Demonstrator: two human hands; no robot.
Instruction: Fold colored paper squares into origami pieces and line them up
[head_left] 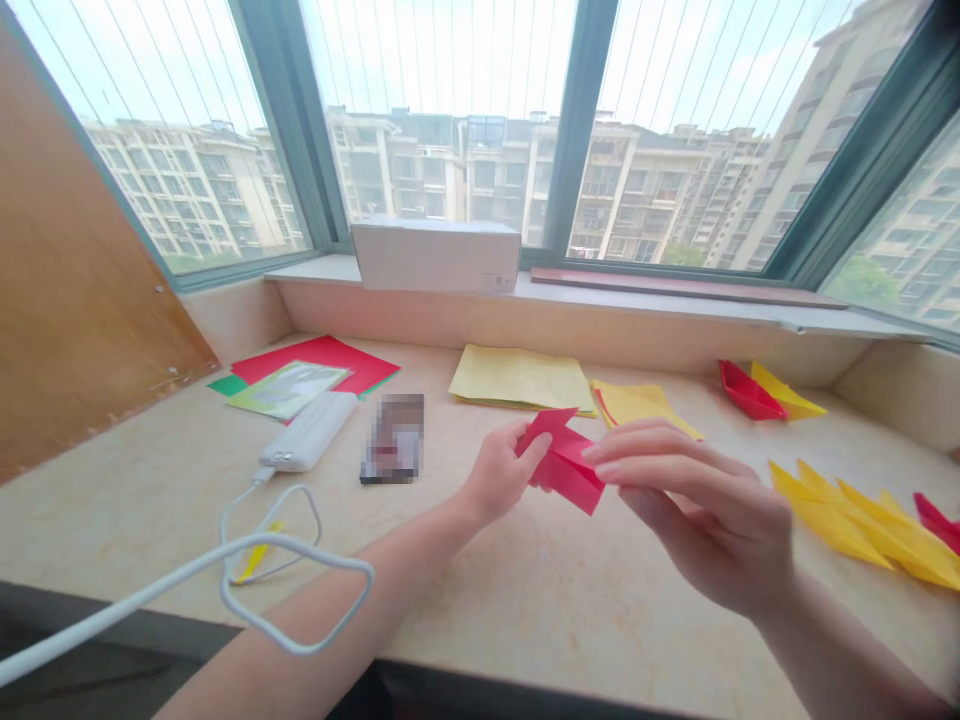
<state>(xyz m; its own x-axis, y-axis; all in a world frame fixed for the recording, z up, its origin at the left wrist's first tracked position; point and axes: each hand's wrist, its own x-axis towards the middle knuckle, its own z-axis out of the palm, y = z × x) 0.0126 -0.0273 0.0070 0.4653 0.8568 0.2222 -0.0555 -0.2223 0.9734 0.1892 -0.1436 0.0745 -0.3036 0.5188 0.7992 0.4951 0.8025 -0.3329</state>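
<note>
A folded piece of red paper point(564, 468) is held up over the counter, with a flap standing at its upper left and a slit-like fold along its middle. My left hand point(510, 465) pinches its left side, thumb on top and fingers behind. At the right end, my right hand point(697, 505) has long, nearly straight fingers whose tips rest against the fold; its thumb sits lower, and its contact with the paper is unclear. Behind the paper lie a stack of pale yellow sheets point(521, 376) and smaller yellow sheets point(645, 405) with a red edge showing.
Several folded yellow paper pieces point(862, 515) lie at right, below a red and yellow paper boat shape point(754, 392). At left are red sheets point(322, 358), a white power bank point(311, 432) with a looping white cable point(300, 540), and a blurred phone point(394, 438). A white box point(436, 257) stands on the sill.
</note>
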